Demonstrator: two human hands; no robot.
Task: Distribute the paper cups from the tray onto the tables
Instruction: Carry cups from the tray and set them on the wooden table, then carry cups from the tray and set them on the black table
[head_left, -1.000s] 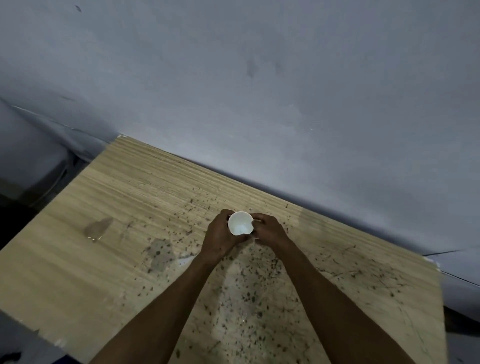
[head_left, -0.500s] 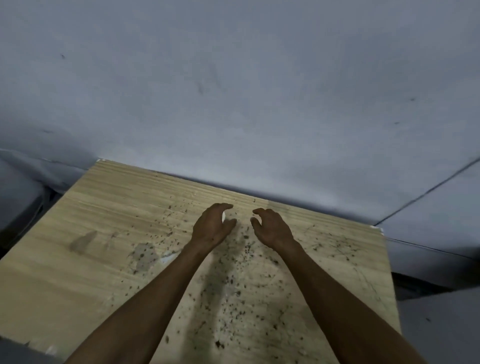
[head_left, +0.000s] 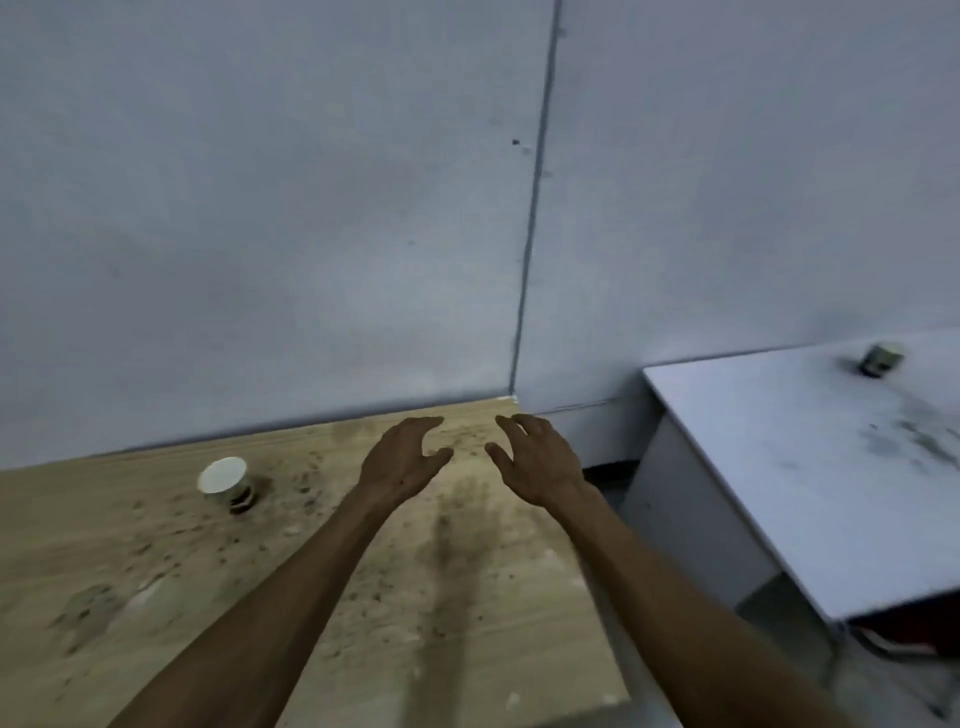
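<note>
A white paper cup (head_left: 224, 480) with a dark patterned base stands upright on the wooden table (head_left: 156, 571), near the wall at the left. My left hand (head_left: 402, 460) hovers over the table's far right part, fingers relaxed, holding nothing. My right hand (head_left: 540, 462) is beside it near the table's right corner, fingers spread and holding nothing. Both hands are well to the right of that cup. A second paper cup (head_left: 879, 358) stands at the back of the white table (head_left: 810, 467) on the right. No tray is in view.
A grey wall (head_left: 311, 208) runs behind both tables, with a vertical seam above the wooden table's corner. A narrow gap of floor (head_left: 618, 480) separates the two tables. The wooden top is speckled with dark crumbs and stains.
Both hands let go of the cup, which now stands on the wooden table. The view has swung right, bringing the white table and its cup into sight.
</note>
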